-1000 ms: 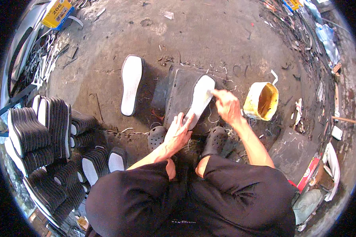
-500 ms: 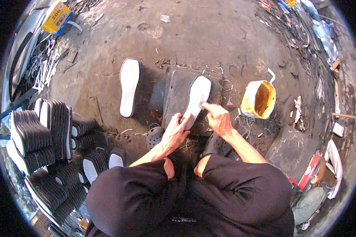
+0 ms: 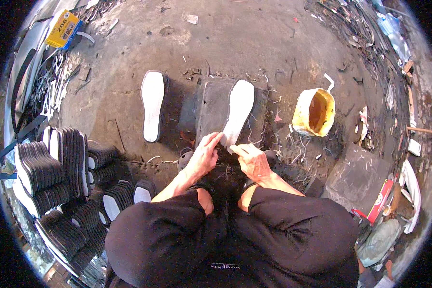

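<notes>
A dark shoe sole with a white top face lies on a dark slab, its narrower end towards me. My left hand has its fingers closed at the left edge of that near end. At the tip of the same end, my right hand pinches with thumb and fingers bent; its fingertips partly cover the sole's edge. Whether a small tool sits in the right fingers I cannot make out. A second white-faced sole rests on the ground to the left of the slab.
Stacks of dark soles stand at the left. To the right is a yellowish pot with brown contents and a white handle sticking up. A yellow and blue box, a red box and scraps line the sides.
My right hand has moved from the sole's right edge down to its near end. My left hand has shifted slightly towards me along the left edge.
</notes>
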Demonstrator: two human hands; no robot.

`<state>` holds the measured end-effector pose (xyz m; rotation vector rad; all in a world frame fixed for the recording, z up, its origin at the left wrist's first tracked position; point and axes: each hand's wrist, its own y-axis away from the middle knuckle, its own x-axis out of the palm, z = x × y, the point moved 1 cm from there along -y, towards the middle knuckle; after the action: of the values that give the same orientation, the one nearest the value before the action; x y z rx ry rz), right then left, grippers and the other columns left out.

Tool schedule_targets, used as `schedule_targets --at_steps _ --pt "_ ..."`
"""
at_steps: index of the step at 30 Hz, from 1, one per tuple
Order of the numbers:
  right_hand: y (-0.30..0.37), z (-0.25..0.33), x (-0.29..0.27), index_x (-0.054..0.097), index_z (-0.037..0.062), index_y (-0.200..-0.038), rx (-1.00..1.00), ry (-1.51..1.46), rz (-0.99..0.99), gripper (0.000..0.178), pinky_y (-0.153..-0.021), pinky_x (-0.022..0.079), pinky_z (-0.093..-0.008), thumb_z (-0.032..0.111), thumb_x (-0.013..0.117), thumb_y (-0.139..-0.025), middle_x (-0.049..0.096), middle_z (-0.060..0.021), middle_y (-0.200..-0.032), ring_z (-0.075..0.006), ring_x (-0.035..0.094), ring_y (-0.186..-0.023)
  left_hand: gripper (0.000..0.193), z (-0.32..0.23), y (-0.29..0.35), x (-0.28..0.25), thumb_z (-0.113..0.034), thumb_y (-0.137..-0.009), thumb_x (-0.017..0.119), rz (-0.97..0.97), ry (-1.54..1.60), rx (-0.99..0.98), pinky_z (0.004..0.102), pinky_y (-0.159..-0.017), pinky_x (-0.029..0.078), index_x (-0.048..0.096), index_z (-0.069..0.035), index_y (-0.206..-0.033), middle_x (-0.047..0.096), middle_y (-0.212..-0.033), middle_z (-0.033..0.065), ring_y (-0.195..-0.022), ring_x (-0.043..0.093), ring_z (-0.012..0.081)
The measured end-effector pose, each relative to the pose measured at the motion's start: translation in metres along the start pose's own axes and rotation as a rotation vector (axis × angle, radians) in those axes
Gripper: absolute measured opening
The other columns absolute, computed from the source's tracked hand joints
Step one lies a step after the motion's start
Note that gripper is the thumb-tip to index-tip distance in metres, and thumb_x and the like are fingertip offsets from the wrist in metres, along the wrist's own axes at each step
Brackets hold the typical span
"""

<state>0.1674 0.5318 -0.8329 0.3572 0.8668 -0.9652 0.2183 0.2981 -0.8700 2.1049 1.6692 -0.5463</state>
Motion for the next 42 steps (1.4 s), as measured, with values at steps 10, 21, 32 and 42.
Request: schedule_targets --at_steps 10,21,32,42 --pt "-0.163 -0.052 -0.013 0.079 0.0186 -0.119 -0.304 0.328 0.171 0.027 -0.094 0.058 -0.0486 0.024 0.067 -0.095 0.075 -0.012 -0.093 -0.0337 0.075 -0.101 0.066 -0.007 -0.002 0.035 -0.02 -0.094 0.084 -0.186 -0.156 -0.054 0.0478 -0.118 0.047 0.057 0.003 -0.149 0.061 -0.146 0.0261 -0.135 0.058 0.0435" --pt "-0.092 -0.027 -0.003 0.076 0.0087 -0.127 -0.107 0.253 -0.063 0.034 -0.091 0.064 -0.0458 0.006 0.063 -0.095 0.075 -0.0175 -0.118 -0.0364 0.073 -0.108 0.05 -0.013 -0.002 0.009 0.002 -0.089 0.073 -0.24 0.171 -0.184 0.0453 -0.108 0.056 0.064 -0.004 -0.138 0.07 -0.127 0.0218 -0.119 0.07 0.0379" --pt "-0.033 -0.002 -0.097 0.066 -0.0005 -0.143 0.475 -0.308 -0.262 0.039 -0.095 0.057 -0.0336 0.016 0.071 -0.108 0.076 -0.0097 -0.124 -0.0162 0.07 -0.106 0.072 -0.026 -0.022 0.006 -0.014 -0.085 0.087 -0.339 0.131 -0.191 0.0454 -0.106 0.054 0.052 -0.004 -0.147 0.064 -0.131 0.0196 -0.12 0.064 0.0338" --pt "0.05 -0.056 -0.181 0.071 0.0018 -0.137 0.471 0.655 -0.185 0.036 -0.101 0.053 -0.0489 0.005 0.063 -0.102 0.069 -0.0191 -0.112 -0.0384 0.064 -0.111 0.108 -0.043 -0.109 0.018 -0.022 -0.077 0.094 -0.371 0.068 -0.134 0.0518 -0.119 0.044 0.035 -0.001 -0.166 0.053 -0.146 0.0242 -0.136 0.053 0.0412"
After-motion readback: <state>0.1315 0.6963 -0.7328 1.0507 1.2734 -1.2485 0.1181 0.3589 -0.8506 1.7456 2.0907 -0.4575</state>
